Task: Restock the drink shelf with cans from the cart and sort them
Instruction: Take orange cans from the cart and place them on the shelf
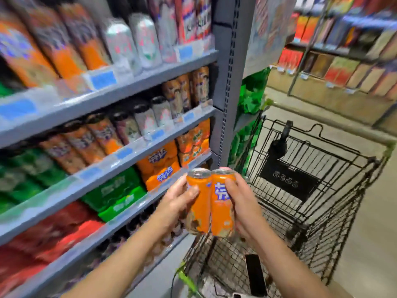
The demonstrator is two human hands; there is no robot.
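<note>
Two tall orange cans are held side by side, upright, above the black wire cart (318, 190). My left hand (171, 203) is wrapped around the left orange can (198, 203). The right orange can (221, 207), with blue lettering, is gripped by my right hand (242, 209). The two cans touch each other. The grey drink shelf (120, 160) rises to the left, filled with orange, green, white and red cans and packs.
Orange multipacks (159, 166) and green packs (116, 192) sit on the shelf level nearest my hands. A dark phone (255, 274) lies in the cart's near section. A grey shelf upright (227, 82) stands between shelf and cart. Another stocked aisle (343, 50) is at the far right.
</note>
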